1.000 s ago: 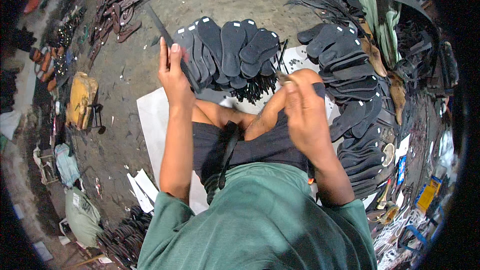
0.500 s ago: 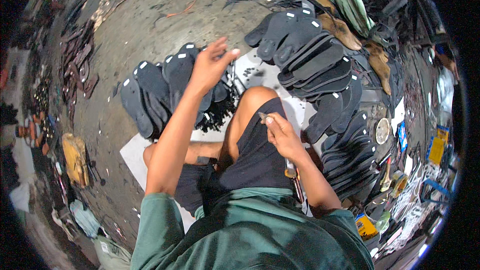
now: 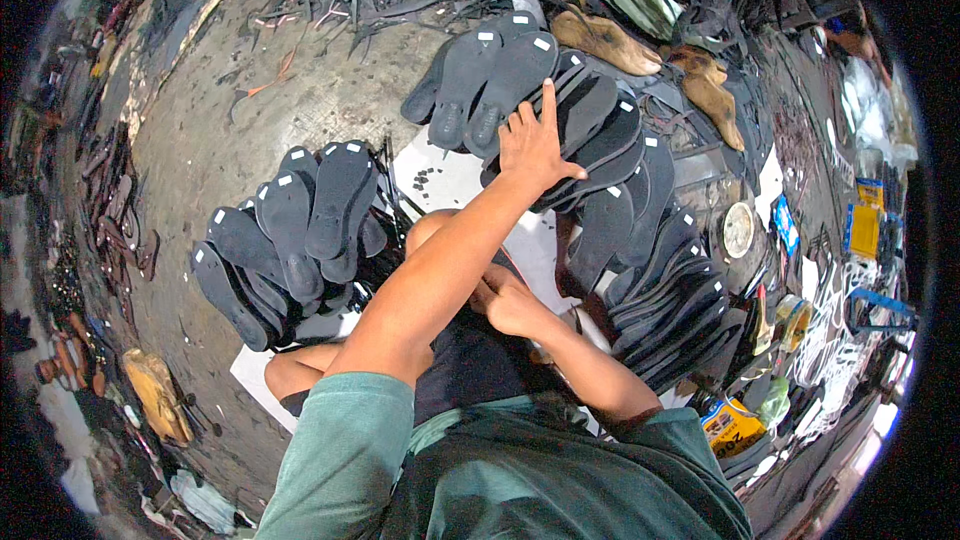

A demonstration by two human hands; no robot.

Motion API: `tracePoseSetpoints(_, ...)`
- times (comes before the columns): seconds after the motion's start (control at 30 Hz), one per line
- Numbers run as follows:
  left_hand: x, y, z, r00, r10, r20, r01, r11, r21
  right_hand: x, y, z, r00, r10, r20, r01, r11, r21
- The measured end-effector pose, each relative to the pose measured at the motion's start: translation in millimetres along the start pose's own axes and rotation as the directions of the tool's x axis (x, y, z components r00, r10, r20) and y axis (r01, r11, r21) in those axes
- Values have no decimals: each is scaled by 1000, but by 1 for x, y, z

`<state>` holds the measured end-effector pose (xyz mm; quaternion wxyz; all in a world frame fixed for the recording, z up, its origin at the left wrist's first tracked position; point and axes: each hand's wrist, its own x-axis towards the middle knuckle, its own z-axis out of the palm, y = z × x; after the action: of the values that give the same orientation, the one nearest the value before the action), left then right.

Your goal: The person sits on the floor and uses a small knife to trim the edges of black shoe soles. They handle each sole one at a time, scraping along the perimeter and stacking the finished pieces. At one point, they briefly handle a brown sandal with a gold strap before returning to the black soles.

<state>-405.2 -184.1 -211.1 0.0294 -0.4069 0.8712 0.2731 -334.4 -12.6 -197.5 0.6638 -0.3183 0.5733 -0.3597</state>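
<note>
My left hand (image 3: pixel 533 147) reaches across to the right-hand row of black shoe soles (image 3: pixel 590 105). Its thumb and forefinger are spread wide, and its fingers lie over the soles' near ends; whether they touch is hard to tell. Under my left forearm, over my lap, my right hand (image 3: pixel 515 308) is closed. Its fingertips are partly covered by that forearm, which hides the small pointed blade seen in it half a second ago. A second group of black soles (image 3: pixel 290 225) with small white labels leans together on the left.
Pale sheeting (image 3: pixel 425 175) with small black bits lies between the groups. More soles (image 3: pixel 675 305) stand stacked at my right, near a round pale lid (image 3: pixel 738 228) and a brush (image 3: pixel 763 320). Wooden shoe lasts (image 3: pixel 605 43) lie beyond; a wood block (image 3: pixel 158 395) sits left.
My left hand has swung from above the left soles to the right-hand row. My right hand has shifted left, partly beneath my left forearm. The whole view has turned slightly.
</note>
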Motion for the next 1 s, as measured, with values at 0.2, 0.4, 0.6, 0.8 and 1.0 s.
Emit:
tracePoseSetpoints(0.2, 12, -18, -1, 995, 50, -82, -54, 997, -49, -4, -16, 0, 997, -81, 15, 81, 997, -1)
tracePoseSetpoints(0.4, -2, 4, 18, 978, 141, -155, -117, 981, 156, 0, 9, -3, 964, -259, 52, 264, 955, -136)
tracePoseSetpoints(0.6, 15, -24, 17, 986, 82, -146, -64, 991, 120, -1, 10, 3, 971, -238, -29, 234, 966, -106)
tracePoseSetpoints(0.8, 10, -14, 26, 975, 95, -199, -60, 983, 174, 4, 18, 1, 957, -290, 4, 286, 939, -193)
tracePoseSetpoints(1.0, 22, -23, 14, 990, 34, -134, -25, 997, 69, 2, 7, 1, 984, -177, 2, 175, 973, -151)
